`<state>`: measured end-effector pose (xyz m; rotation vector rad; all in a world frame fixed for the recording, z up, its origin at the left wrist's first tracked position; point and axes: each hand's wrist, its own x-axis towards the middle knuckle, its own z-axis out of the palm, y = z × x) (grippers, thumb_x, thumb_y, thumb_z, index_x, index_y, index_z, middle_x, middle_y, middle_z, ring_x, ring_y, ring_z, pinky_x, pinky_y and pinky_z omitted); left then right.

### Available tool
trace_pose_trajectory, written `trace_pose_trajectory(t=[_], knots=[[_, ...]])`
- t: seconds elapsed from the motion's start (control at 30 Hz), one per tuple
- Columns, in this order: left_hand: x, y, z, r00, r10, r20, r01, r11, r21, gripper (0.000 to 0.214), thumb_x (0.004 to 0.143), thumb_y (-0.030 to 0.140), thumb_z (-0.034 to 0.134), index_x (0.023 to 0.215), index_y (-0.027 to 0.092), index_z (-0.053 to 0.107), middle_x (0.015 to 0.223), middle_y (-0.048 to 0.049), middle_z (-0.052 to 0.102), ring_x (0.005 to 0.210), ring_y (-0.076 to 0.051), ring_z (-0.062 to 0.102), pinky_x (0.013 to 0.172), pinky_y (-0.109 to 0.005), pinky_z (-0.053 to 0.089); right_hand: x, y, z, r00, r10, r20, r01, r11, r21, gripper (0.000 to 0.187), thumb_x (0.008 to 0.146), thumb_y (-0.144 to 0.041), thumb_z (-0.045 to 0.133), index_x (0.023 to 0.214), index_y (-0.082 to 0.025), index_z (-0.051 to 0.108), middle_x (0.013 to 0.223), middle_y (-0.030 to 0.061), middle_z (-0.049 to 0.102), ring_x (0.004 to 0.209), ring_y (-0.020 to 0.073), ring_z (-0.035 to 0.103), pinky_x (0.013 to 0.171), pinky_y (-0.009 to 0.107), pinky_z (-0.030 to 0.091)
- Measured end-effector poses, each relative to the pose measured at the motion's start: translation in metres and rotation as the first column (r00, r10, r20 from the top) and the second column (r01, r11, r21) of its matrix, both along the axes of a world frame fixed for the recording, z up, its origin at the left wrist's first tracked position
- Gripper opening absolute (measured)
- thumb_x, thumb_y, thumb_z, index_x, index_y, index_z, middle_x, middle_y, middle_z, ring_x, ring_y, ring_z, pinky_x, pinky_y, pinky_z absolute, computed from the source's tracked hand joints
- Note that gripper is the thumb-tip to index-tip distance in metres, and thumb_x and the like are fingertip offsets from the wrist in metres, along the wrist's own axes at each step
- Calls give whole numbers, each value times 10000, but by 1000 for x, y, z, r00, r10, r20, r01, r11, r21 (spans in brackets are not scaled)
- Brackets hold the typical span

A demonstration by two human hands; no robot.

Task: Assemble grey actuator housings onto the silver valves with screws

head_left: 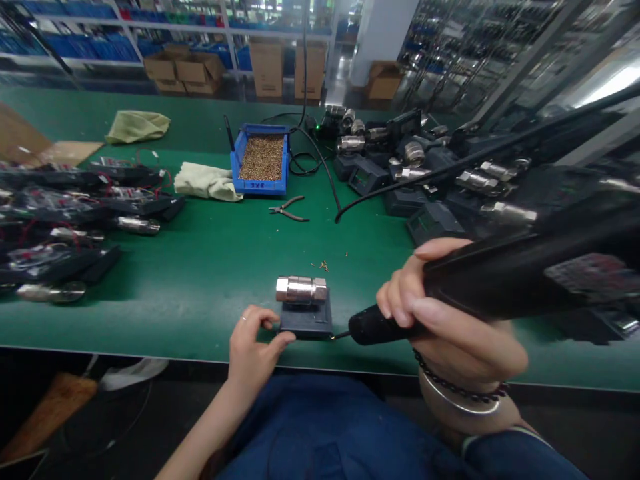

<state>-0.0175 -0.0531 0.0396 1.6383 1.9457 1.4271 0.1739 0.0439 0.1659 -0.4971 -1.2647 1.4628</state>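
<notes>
My left hand (256, 341) pinches the near left corner of a small dark module (306, 319) with a silver cylindrical connector (301, 289) on top, near the front edge of the green table (200, 267). My right hand (450, 320) is wrapped round a black electric screwdriver (500, 280), whose tip (341, 335) touches the module's near right corner. A black cable (450, 167) runs from the tool to the back.
A blue bin of small brass screws (263, 159) stands at the back, with pliers (289, 210) and cloth gloves (207, 181) near it. Similar modules lie piled at the left (65, 220) and right (430, 180). A few loose screws (324, 265) lie behind the module.
</notes>
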Motion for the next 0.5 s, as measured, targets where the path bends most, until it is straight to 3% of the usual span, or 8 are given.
trace_pose_trajectory(t=[0.07, 0.13, 0.2, 0.3, 0.5], knots=[[-13, 5, -10, 998, -21, 65, 30, 989, -144, 419, 737, 434, 731, 1038, 168, 612, 962, -77, 663, 863, -222, 655, 770, -344, 555, 0, 0, -5, 999, 11, 51, -13, 999, 31, 280, 745, -274, 759, 997, -268, 638, 600, -51, 568, 466, 106, 508, 471, 277, 459], [-19, 13, -15, 979, -130, 154, 168, 951, -261, 707, 685, 370, 747, 1300, 152, 473, 1270, -154, 572, 1148, -288, 584, 966, -443, 494, -1, 0, -10, 997, 17, 74, -22, 998, 57, 285, 760, -275, 748, 1019, -262, 628, 609, -52, 565, 479, 105, 510, 484, 275, 459], [-21, 21, -18, 940, -254, 228, 317, 898, -306, 825, 680, 348, 736, 1396, 142, 379, 1408, -187, 465, 1302, -325, 464, 1076, -504, 391, -1, 0, -14, 995, 38, 96, -44, 997, 67, 292, 776, -264, 736, 1043, -257, 619, 620, -50, 564, 495, 104, 513, 492, 268, 452], [-19, 28, -20, 896, -339, 286, 420, 858, -297, 729, 714, 373, 713, 1356, 150, 449, 1420, -181, 455, 1337, -337, 423, 1110, -527, 341, -4, 0, -20, 988, 80, 133, -89, 994, 60, 303, 795, -226, 716, 1075, -258, 605, 644, -47, 577, 515, 106, 516, 502, 264, 445], [-16, 29, -23, 908, -325, 263, 394, 876, -278, 648, 702, 340, 720, 1293, 165, 517, 1383, -150, 488, 1312, -325, 448, 1110, -515, 348, -13, 2, -24, 973, 139, 186, -155, 985, 78, 259, 765, -132, 698, 968, -250, 589, 657, -57, 578, 530, 104, 531, 520, 258, 458]])
